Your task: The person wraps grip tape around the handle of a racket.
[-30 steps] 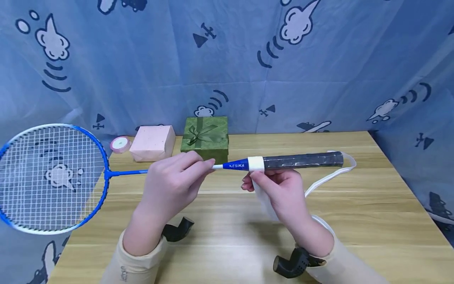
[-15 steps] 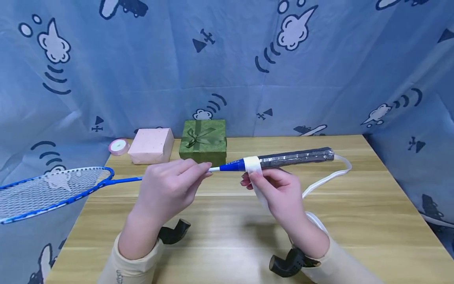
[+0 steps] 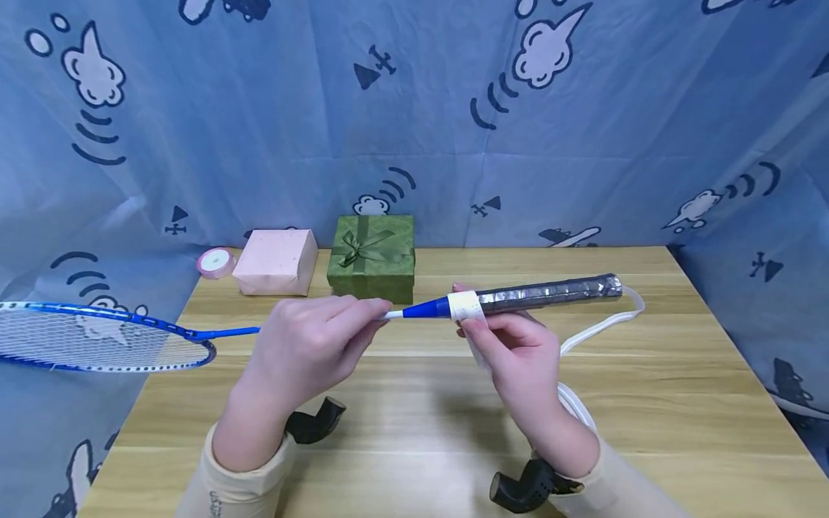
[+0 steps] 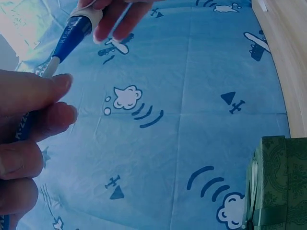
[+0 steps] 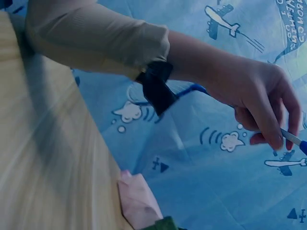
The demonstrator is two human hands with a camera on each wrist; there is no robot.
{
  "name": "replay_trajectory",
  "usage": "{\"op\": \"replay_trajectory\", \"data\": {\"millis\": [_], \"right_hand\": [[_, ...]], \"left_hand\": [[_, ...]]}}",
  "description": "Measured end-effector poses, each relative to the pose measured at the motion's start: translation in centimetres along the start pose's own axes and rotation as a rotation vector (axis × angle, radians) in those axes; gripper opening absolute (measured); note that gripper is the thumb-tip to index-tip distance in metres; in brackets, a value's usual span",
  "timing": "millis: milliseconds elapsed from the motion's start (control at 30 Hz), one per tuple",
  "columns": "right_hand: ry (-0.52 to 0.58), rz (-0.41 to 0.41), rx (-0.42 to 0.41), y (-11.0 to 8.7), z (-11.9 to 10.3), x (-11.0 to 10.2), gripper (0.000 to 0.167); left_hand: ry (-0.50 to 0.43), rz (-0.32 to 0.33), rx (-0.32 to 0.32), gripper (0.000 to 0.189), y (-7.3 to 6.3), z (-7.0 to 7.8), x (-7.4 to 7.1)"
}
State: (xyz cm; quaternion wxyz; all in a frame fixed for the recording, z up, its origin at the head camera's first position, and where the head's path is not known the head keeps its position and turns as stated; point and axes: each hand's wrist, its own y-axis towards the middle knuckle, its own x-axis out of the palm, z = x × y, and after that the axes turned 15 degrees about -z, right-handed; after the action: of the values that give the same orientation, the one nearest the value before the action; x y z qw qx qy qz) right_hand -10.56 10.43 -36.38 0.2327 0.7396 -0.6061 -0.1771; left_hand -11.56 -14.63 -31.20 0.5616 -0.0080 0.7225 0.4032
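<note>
A badminton racket point(image 3: 434, 309) is held level above the table, its blue-and-white strung head at the left, seen nearly edge-on. My left hand point(image 3: 317, 345) grips the thin shaft, fingers curled round it, as the left wrist view also shows. White grip tape point(image 3: 465, 306) circles the top of the dark handle point(image 3: 550, 293), beside the blue cone. My right hand point(image 3: 518, 352) pinches this tape just below the handle, with a fingertip showing behind the handle's upper edge. A white strip point(image 3: 602, 327) loops from the handle's end down behind my right wrist; its far end is hidden.
On the wooden table point(image 3: 414, 446) a green gift box point(image 3: 372, 259) with a bow stands at the back. Left of it are a pink box point(image 3: 275, 262) and a pink ribbon roll point(image 3: 216, 263). A blue patterned cloth point(image 3: 414, 115) hangs behind the table.
The racket has rolled about its long axis, its head turning from broad face to nearly edge-on. The tape lies flatter round the handle, and a right fingertip now shows behind it.
</note>
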Motion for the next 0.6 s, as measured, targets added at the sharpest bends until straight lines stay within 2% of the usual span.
{"op": "replay_trajectory", "data": {"millis": [200,333,467,600], "right_hand": [[0.028,0.087,-0.030,-0.2,0.1,0.3,0.012],[0.065,0.156,-0.055,0.0,-0.1,0.1,0.011],[0.106,0.195,-0.074,0.2,-0.4,-0.1,0.018],[0.154,0.211,-0.122,0.2,-0.8,-0.1,0.018]], "left_hand": [[0.010,0.003,-0.024,0.011,0.4,0.4,0.1],[0.051,0.024,-0.071,0.007,0.8,0.7,0.1],[0.094,0.121,-0.106,0.007,1.0,0.6,0.1],[0.125,0.303,-0.055,0.009,1.3,0.5,0.1]]}}
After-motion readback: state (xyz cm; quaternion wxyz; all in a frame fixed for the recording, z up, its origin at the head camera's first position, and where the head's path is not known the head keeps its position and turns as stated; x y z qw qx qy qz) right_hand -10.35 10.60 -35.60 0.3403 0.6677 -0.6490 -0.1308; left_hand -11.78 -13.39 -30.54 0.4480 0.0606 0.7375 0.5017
